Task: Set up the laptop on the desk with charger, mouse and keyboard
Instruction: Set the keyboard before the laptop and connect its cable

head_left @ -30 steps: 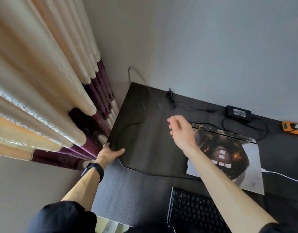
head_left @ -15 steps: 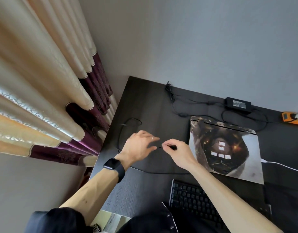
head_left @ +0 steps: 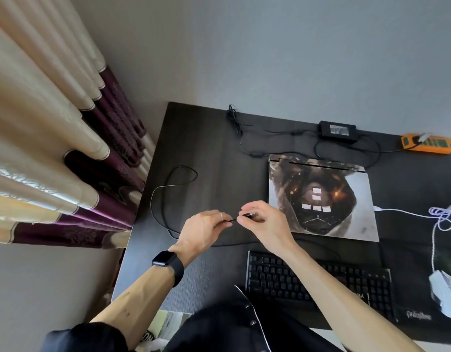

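Note:
A closed laptop (head_left: 321,199) with a dark picture on its lid lies on the dark desk (head_left: 194,138). Just left of it, my right hand (head_left: 263,222) pinches the black plug of the keyboard cable (head_left: 163,196), and my left hand (head_left: 204,229) holds the thin cable right beside the plug. The cable loops over the desk's left part. The black keyboard (head_left: 308,278) sits at the front edge under my right forearm. Behind the laptop rests the black charger brick (head_left: 337,129) with its cord. A white mouse (head_left: 445,293) lies at the right, its white cable reaching the laptop's right side.
An orange power strip (head_left: 427,143) lies at the back right against the grey wall. Cream and purple curtains (head_left: 54,135) hang close along the desk's left edge. The charger cord (head_left: 244,138) snakes behind the laptop.
A second ago my left hand was at the desk's left edge and my right hand hovered above the desk. Both hands have since come together at the cable plug, and the cable loop now lies on the desk.

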The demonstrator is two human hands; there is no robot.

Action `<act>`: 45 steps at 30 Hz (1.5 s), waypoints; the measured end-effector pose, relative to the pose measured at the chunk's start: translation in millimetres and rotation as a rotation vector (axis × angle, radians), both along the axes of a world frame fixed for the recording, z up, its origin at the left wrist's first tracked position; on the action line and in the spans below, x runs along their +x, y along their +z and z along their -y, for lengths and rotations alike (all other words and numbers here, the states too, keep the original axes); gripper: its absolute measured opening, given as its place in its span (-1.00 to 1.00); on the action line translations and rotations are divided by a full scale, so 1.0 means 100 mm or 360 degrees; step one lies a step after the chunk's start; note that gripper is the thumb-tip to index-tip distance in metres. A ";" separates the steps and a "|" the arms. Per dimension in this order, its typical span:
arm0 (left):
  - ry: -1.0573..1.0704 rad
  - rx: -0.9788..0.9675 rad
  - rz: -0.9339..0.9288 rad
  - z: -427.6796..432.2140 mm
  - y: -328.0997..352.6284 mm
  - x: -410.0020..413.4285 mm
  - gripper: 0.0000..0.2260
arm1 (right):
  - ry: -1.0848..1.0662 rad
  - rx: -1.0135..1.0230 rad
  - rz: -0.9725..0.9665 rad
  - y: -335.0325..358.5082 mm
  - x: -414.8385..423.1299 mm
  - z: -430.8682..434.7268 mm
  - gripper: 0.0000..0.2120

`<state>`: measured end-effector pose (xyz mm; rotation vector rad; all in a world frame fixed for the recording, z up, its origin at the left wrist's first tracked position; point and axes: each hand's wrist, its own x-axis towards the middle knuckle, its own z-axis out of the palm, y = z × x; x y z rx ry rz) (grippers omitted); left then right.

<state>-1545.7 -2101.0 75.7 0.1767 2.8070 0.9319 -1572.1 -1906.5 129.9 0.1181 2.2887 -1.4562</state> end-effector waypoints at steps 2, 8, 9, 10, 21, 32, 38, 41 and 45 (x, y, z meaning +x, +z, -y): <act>0.0067 0.0001 0.0005 0.05 -0.04 0.03 -0.84 | 0.0017 -0.0008 0.0017 0.01 0.03 -0.05 -0.83; 0.0124 -0.0006 -0.0001 0.09 -0.04 0.04 -0.86 | 0.0094 0.0051 -0.0018 0.08 0.05 -0.11 -0.85; 0.0117 -0.0029 -0.0001 0.09 -0.04 0.03 -0.85 | 0.0101 0.0058 -0.0024 0.08 0.05 -0.10 -0.84; 0.0113 -0.0047 -0.0003 0.09 -0.05 0.02 -0.84 | 0.0101 0.0062 -0.0024 0.08 0.05 -0.09 -0.84; 0.0069 -0.0230 -0.0211 0.10 -0.13 0.04 -0.85 | 0.0074 0.0168 -0.0081 -0.09 0.09 -0.08 -0.91; -0.0202 -0.0338 -0.0663 -0.43 -0.54 -0.17 -0.72 | -0.0469 -0.0102 0.0485 -0.45 -0.05 -0.28 -0.92; -0.0138 -0.0317 -0.0666 -0.77 -0.99 -0.28 -0.83 | -0.0460 -0.0062 0.0598 -0.86 -0.22 -0.46 -0.91; -0.0031 -0.0216 -0.0663 -0.83 -1.17 -0.36 -0.82 | -0.0472 -0.0070 0.0564 -0.99 -0.33 -0.47 -0.90; 0.0190 -0.0138 -0.0636 -0.83 -1.38 -0.57 -0.76 | -0.0387 0.0341 0.0122 -1.24 -0.48 -0.51 -0.91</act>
